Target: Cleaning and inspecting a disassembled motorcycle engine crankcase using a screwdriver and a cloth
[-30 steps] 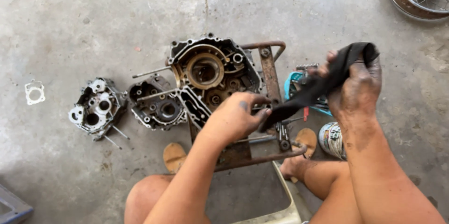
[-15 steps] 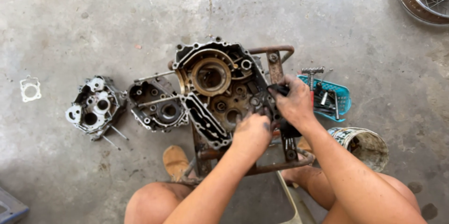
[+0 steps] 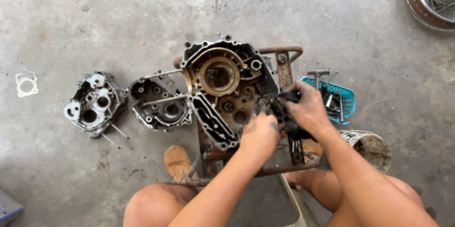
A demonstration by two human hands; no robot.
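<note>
both hands, left hand (image 3: pixel 259 134) and right hand (image 3: pixel 308 108), grip one black rag (image 3: pixel 291 127) against one large grimy metal engine case (image 3: pixel 225 89) on a rusty stand (image 3: pixel 284 66); two smaller engine parts (image 3: pixel 161 104) lie left on the concrete floor (image 3: pixel 95 18).
</note>
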